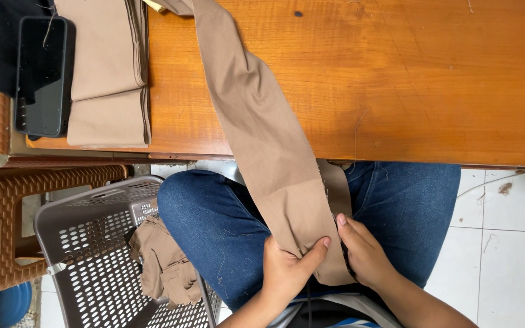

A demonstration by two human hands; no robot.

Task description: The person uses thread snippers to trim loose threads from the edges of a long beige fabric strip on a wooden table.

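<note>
A long tan fabric strip [256,121] runs from the far side of the orange wooden table [426,79] down over its front edge into my lap. My left hand [287,267] pinches the strip's lower end, thumb on top of the cloth. My right hand [363,252] grips the same end from the right side, fingers pressed against its edge. Both hands rest above my blue-jeaned thighs [214,218].
A stack of folded tan fabric [107,67] lies on the table's left, beside a black phone [42,76]. A grey perforated plastic basket [86,243] with crumpled tan pieces [165,264] stands at my left. A brown woven plastic stool [7,218] sits further left. White tiled floor [505,255] on the right.
</note>
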